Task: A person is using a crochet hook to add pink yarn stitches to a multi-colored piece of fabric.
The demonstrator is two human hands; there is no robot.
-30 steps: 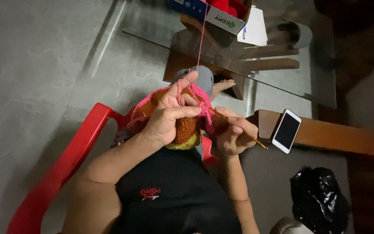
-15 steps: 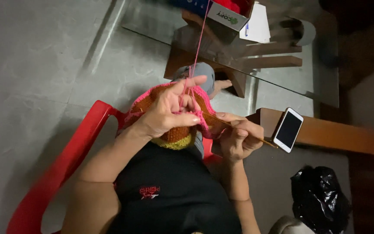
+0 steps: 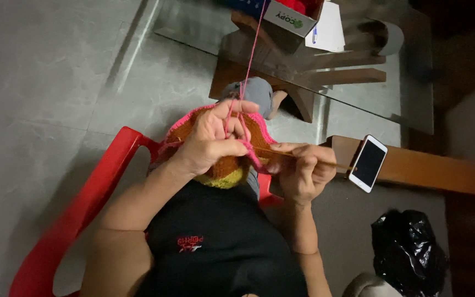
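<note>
**Crochet work held in both hands over the lap**

Hands meet just above the person's lap, seen from the head camera looking down. The left hand has its grip closed on the crochet piece, a rounded work in orange with a pink edge and a yellow-green band at its lower side; the fingers curl over the top of the piece and a strand of pink yarn passes between them. That strand runs taut up and away to a cardboard box standing on the glass bench, where red yarn shows inside the box. The right hand has its grip pinched tight on a thin crochet hook, whose tip reaches into the pink edge of the work while its other end points towards a phone. The phone lies screen up, dark, on a wooden ledge just beside the right hand. The person sits in a red plastic chair and wears a black shirt. A black plastic bag lies on the floor, lower right. White paper rests on the glass next to the box.
</note>
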